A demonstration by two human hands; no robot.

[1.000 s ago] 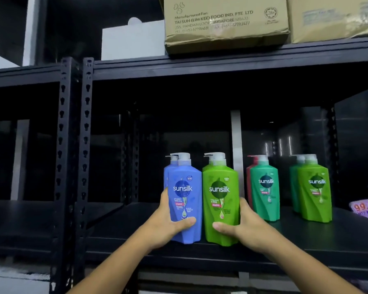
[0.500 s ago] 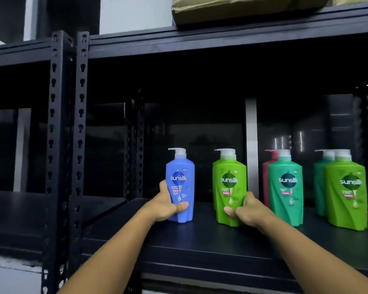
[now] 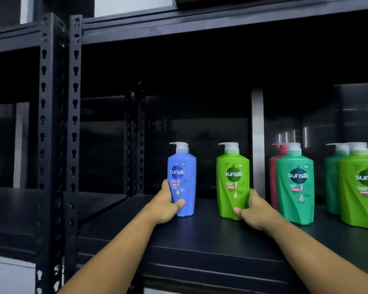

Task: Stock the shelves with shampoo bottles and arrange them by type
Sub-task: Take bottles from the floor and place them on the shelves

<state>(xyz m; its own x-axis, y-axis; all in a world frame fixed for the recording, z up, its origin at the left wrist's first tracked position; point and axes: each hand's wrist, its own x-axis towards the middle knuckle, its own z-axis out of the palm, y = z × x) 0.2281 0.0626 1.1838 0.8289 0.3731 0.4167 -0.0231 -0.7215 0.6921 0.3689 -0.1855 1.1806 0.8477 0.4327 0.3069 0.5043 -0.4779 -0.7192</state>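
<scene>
While my left hand (image 3: 166, 205) grips the blue bottle (image 3: 182, 179) and my right hand (image 3: 256, 211) the green bottle (image 3: 233, 181), both stand shelved; grouping looks unfinished.

blue bottle (image 3: 182, 183), lime-green bottle (image 3: 232, 183), teal-green bottle (image 3: 295, 187), red bottle (image 3: 272, 177), black shelf (image 3: 200, 240)

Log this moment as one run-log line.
left hand: grips blue bottle | right hand: grips lime bottle | both bottles: upright on shelf, apart
</scene>
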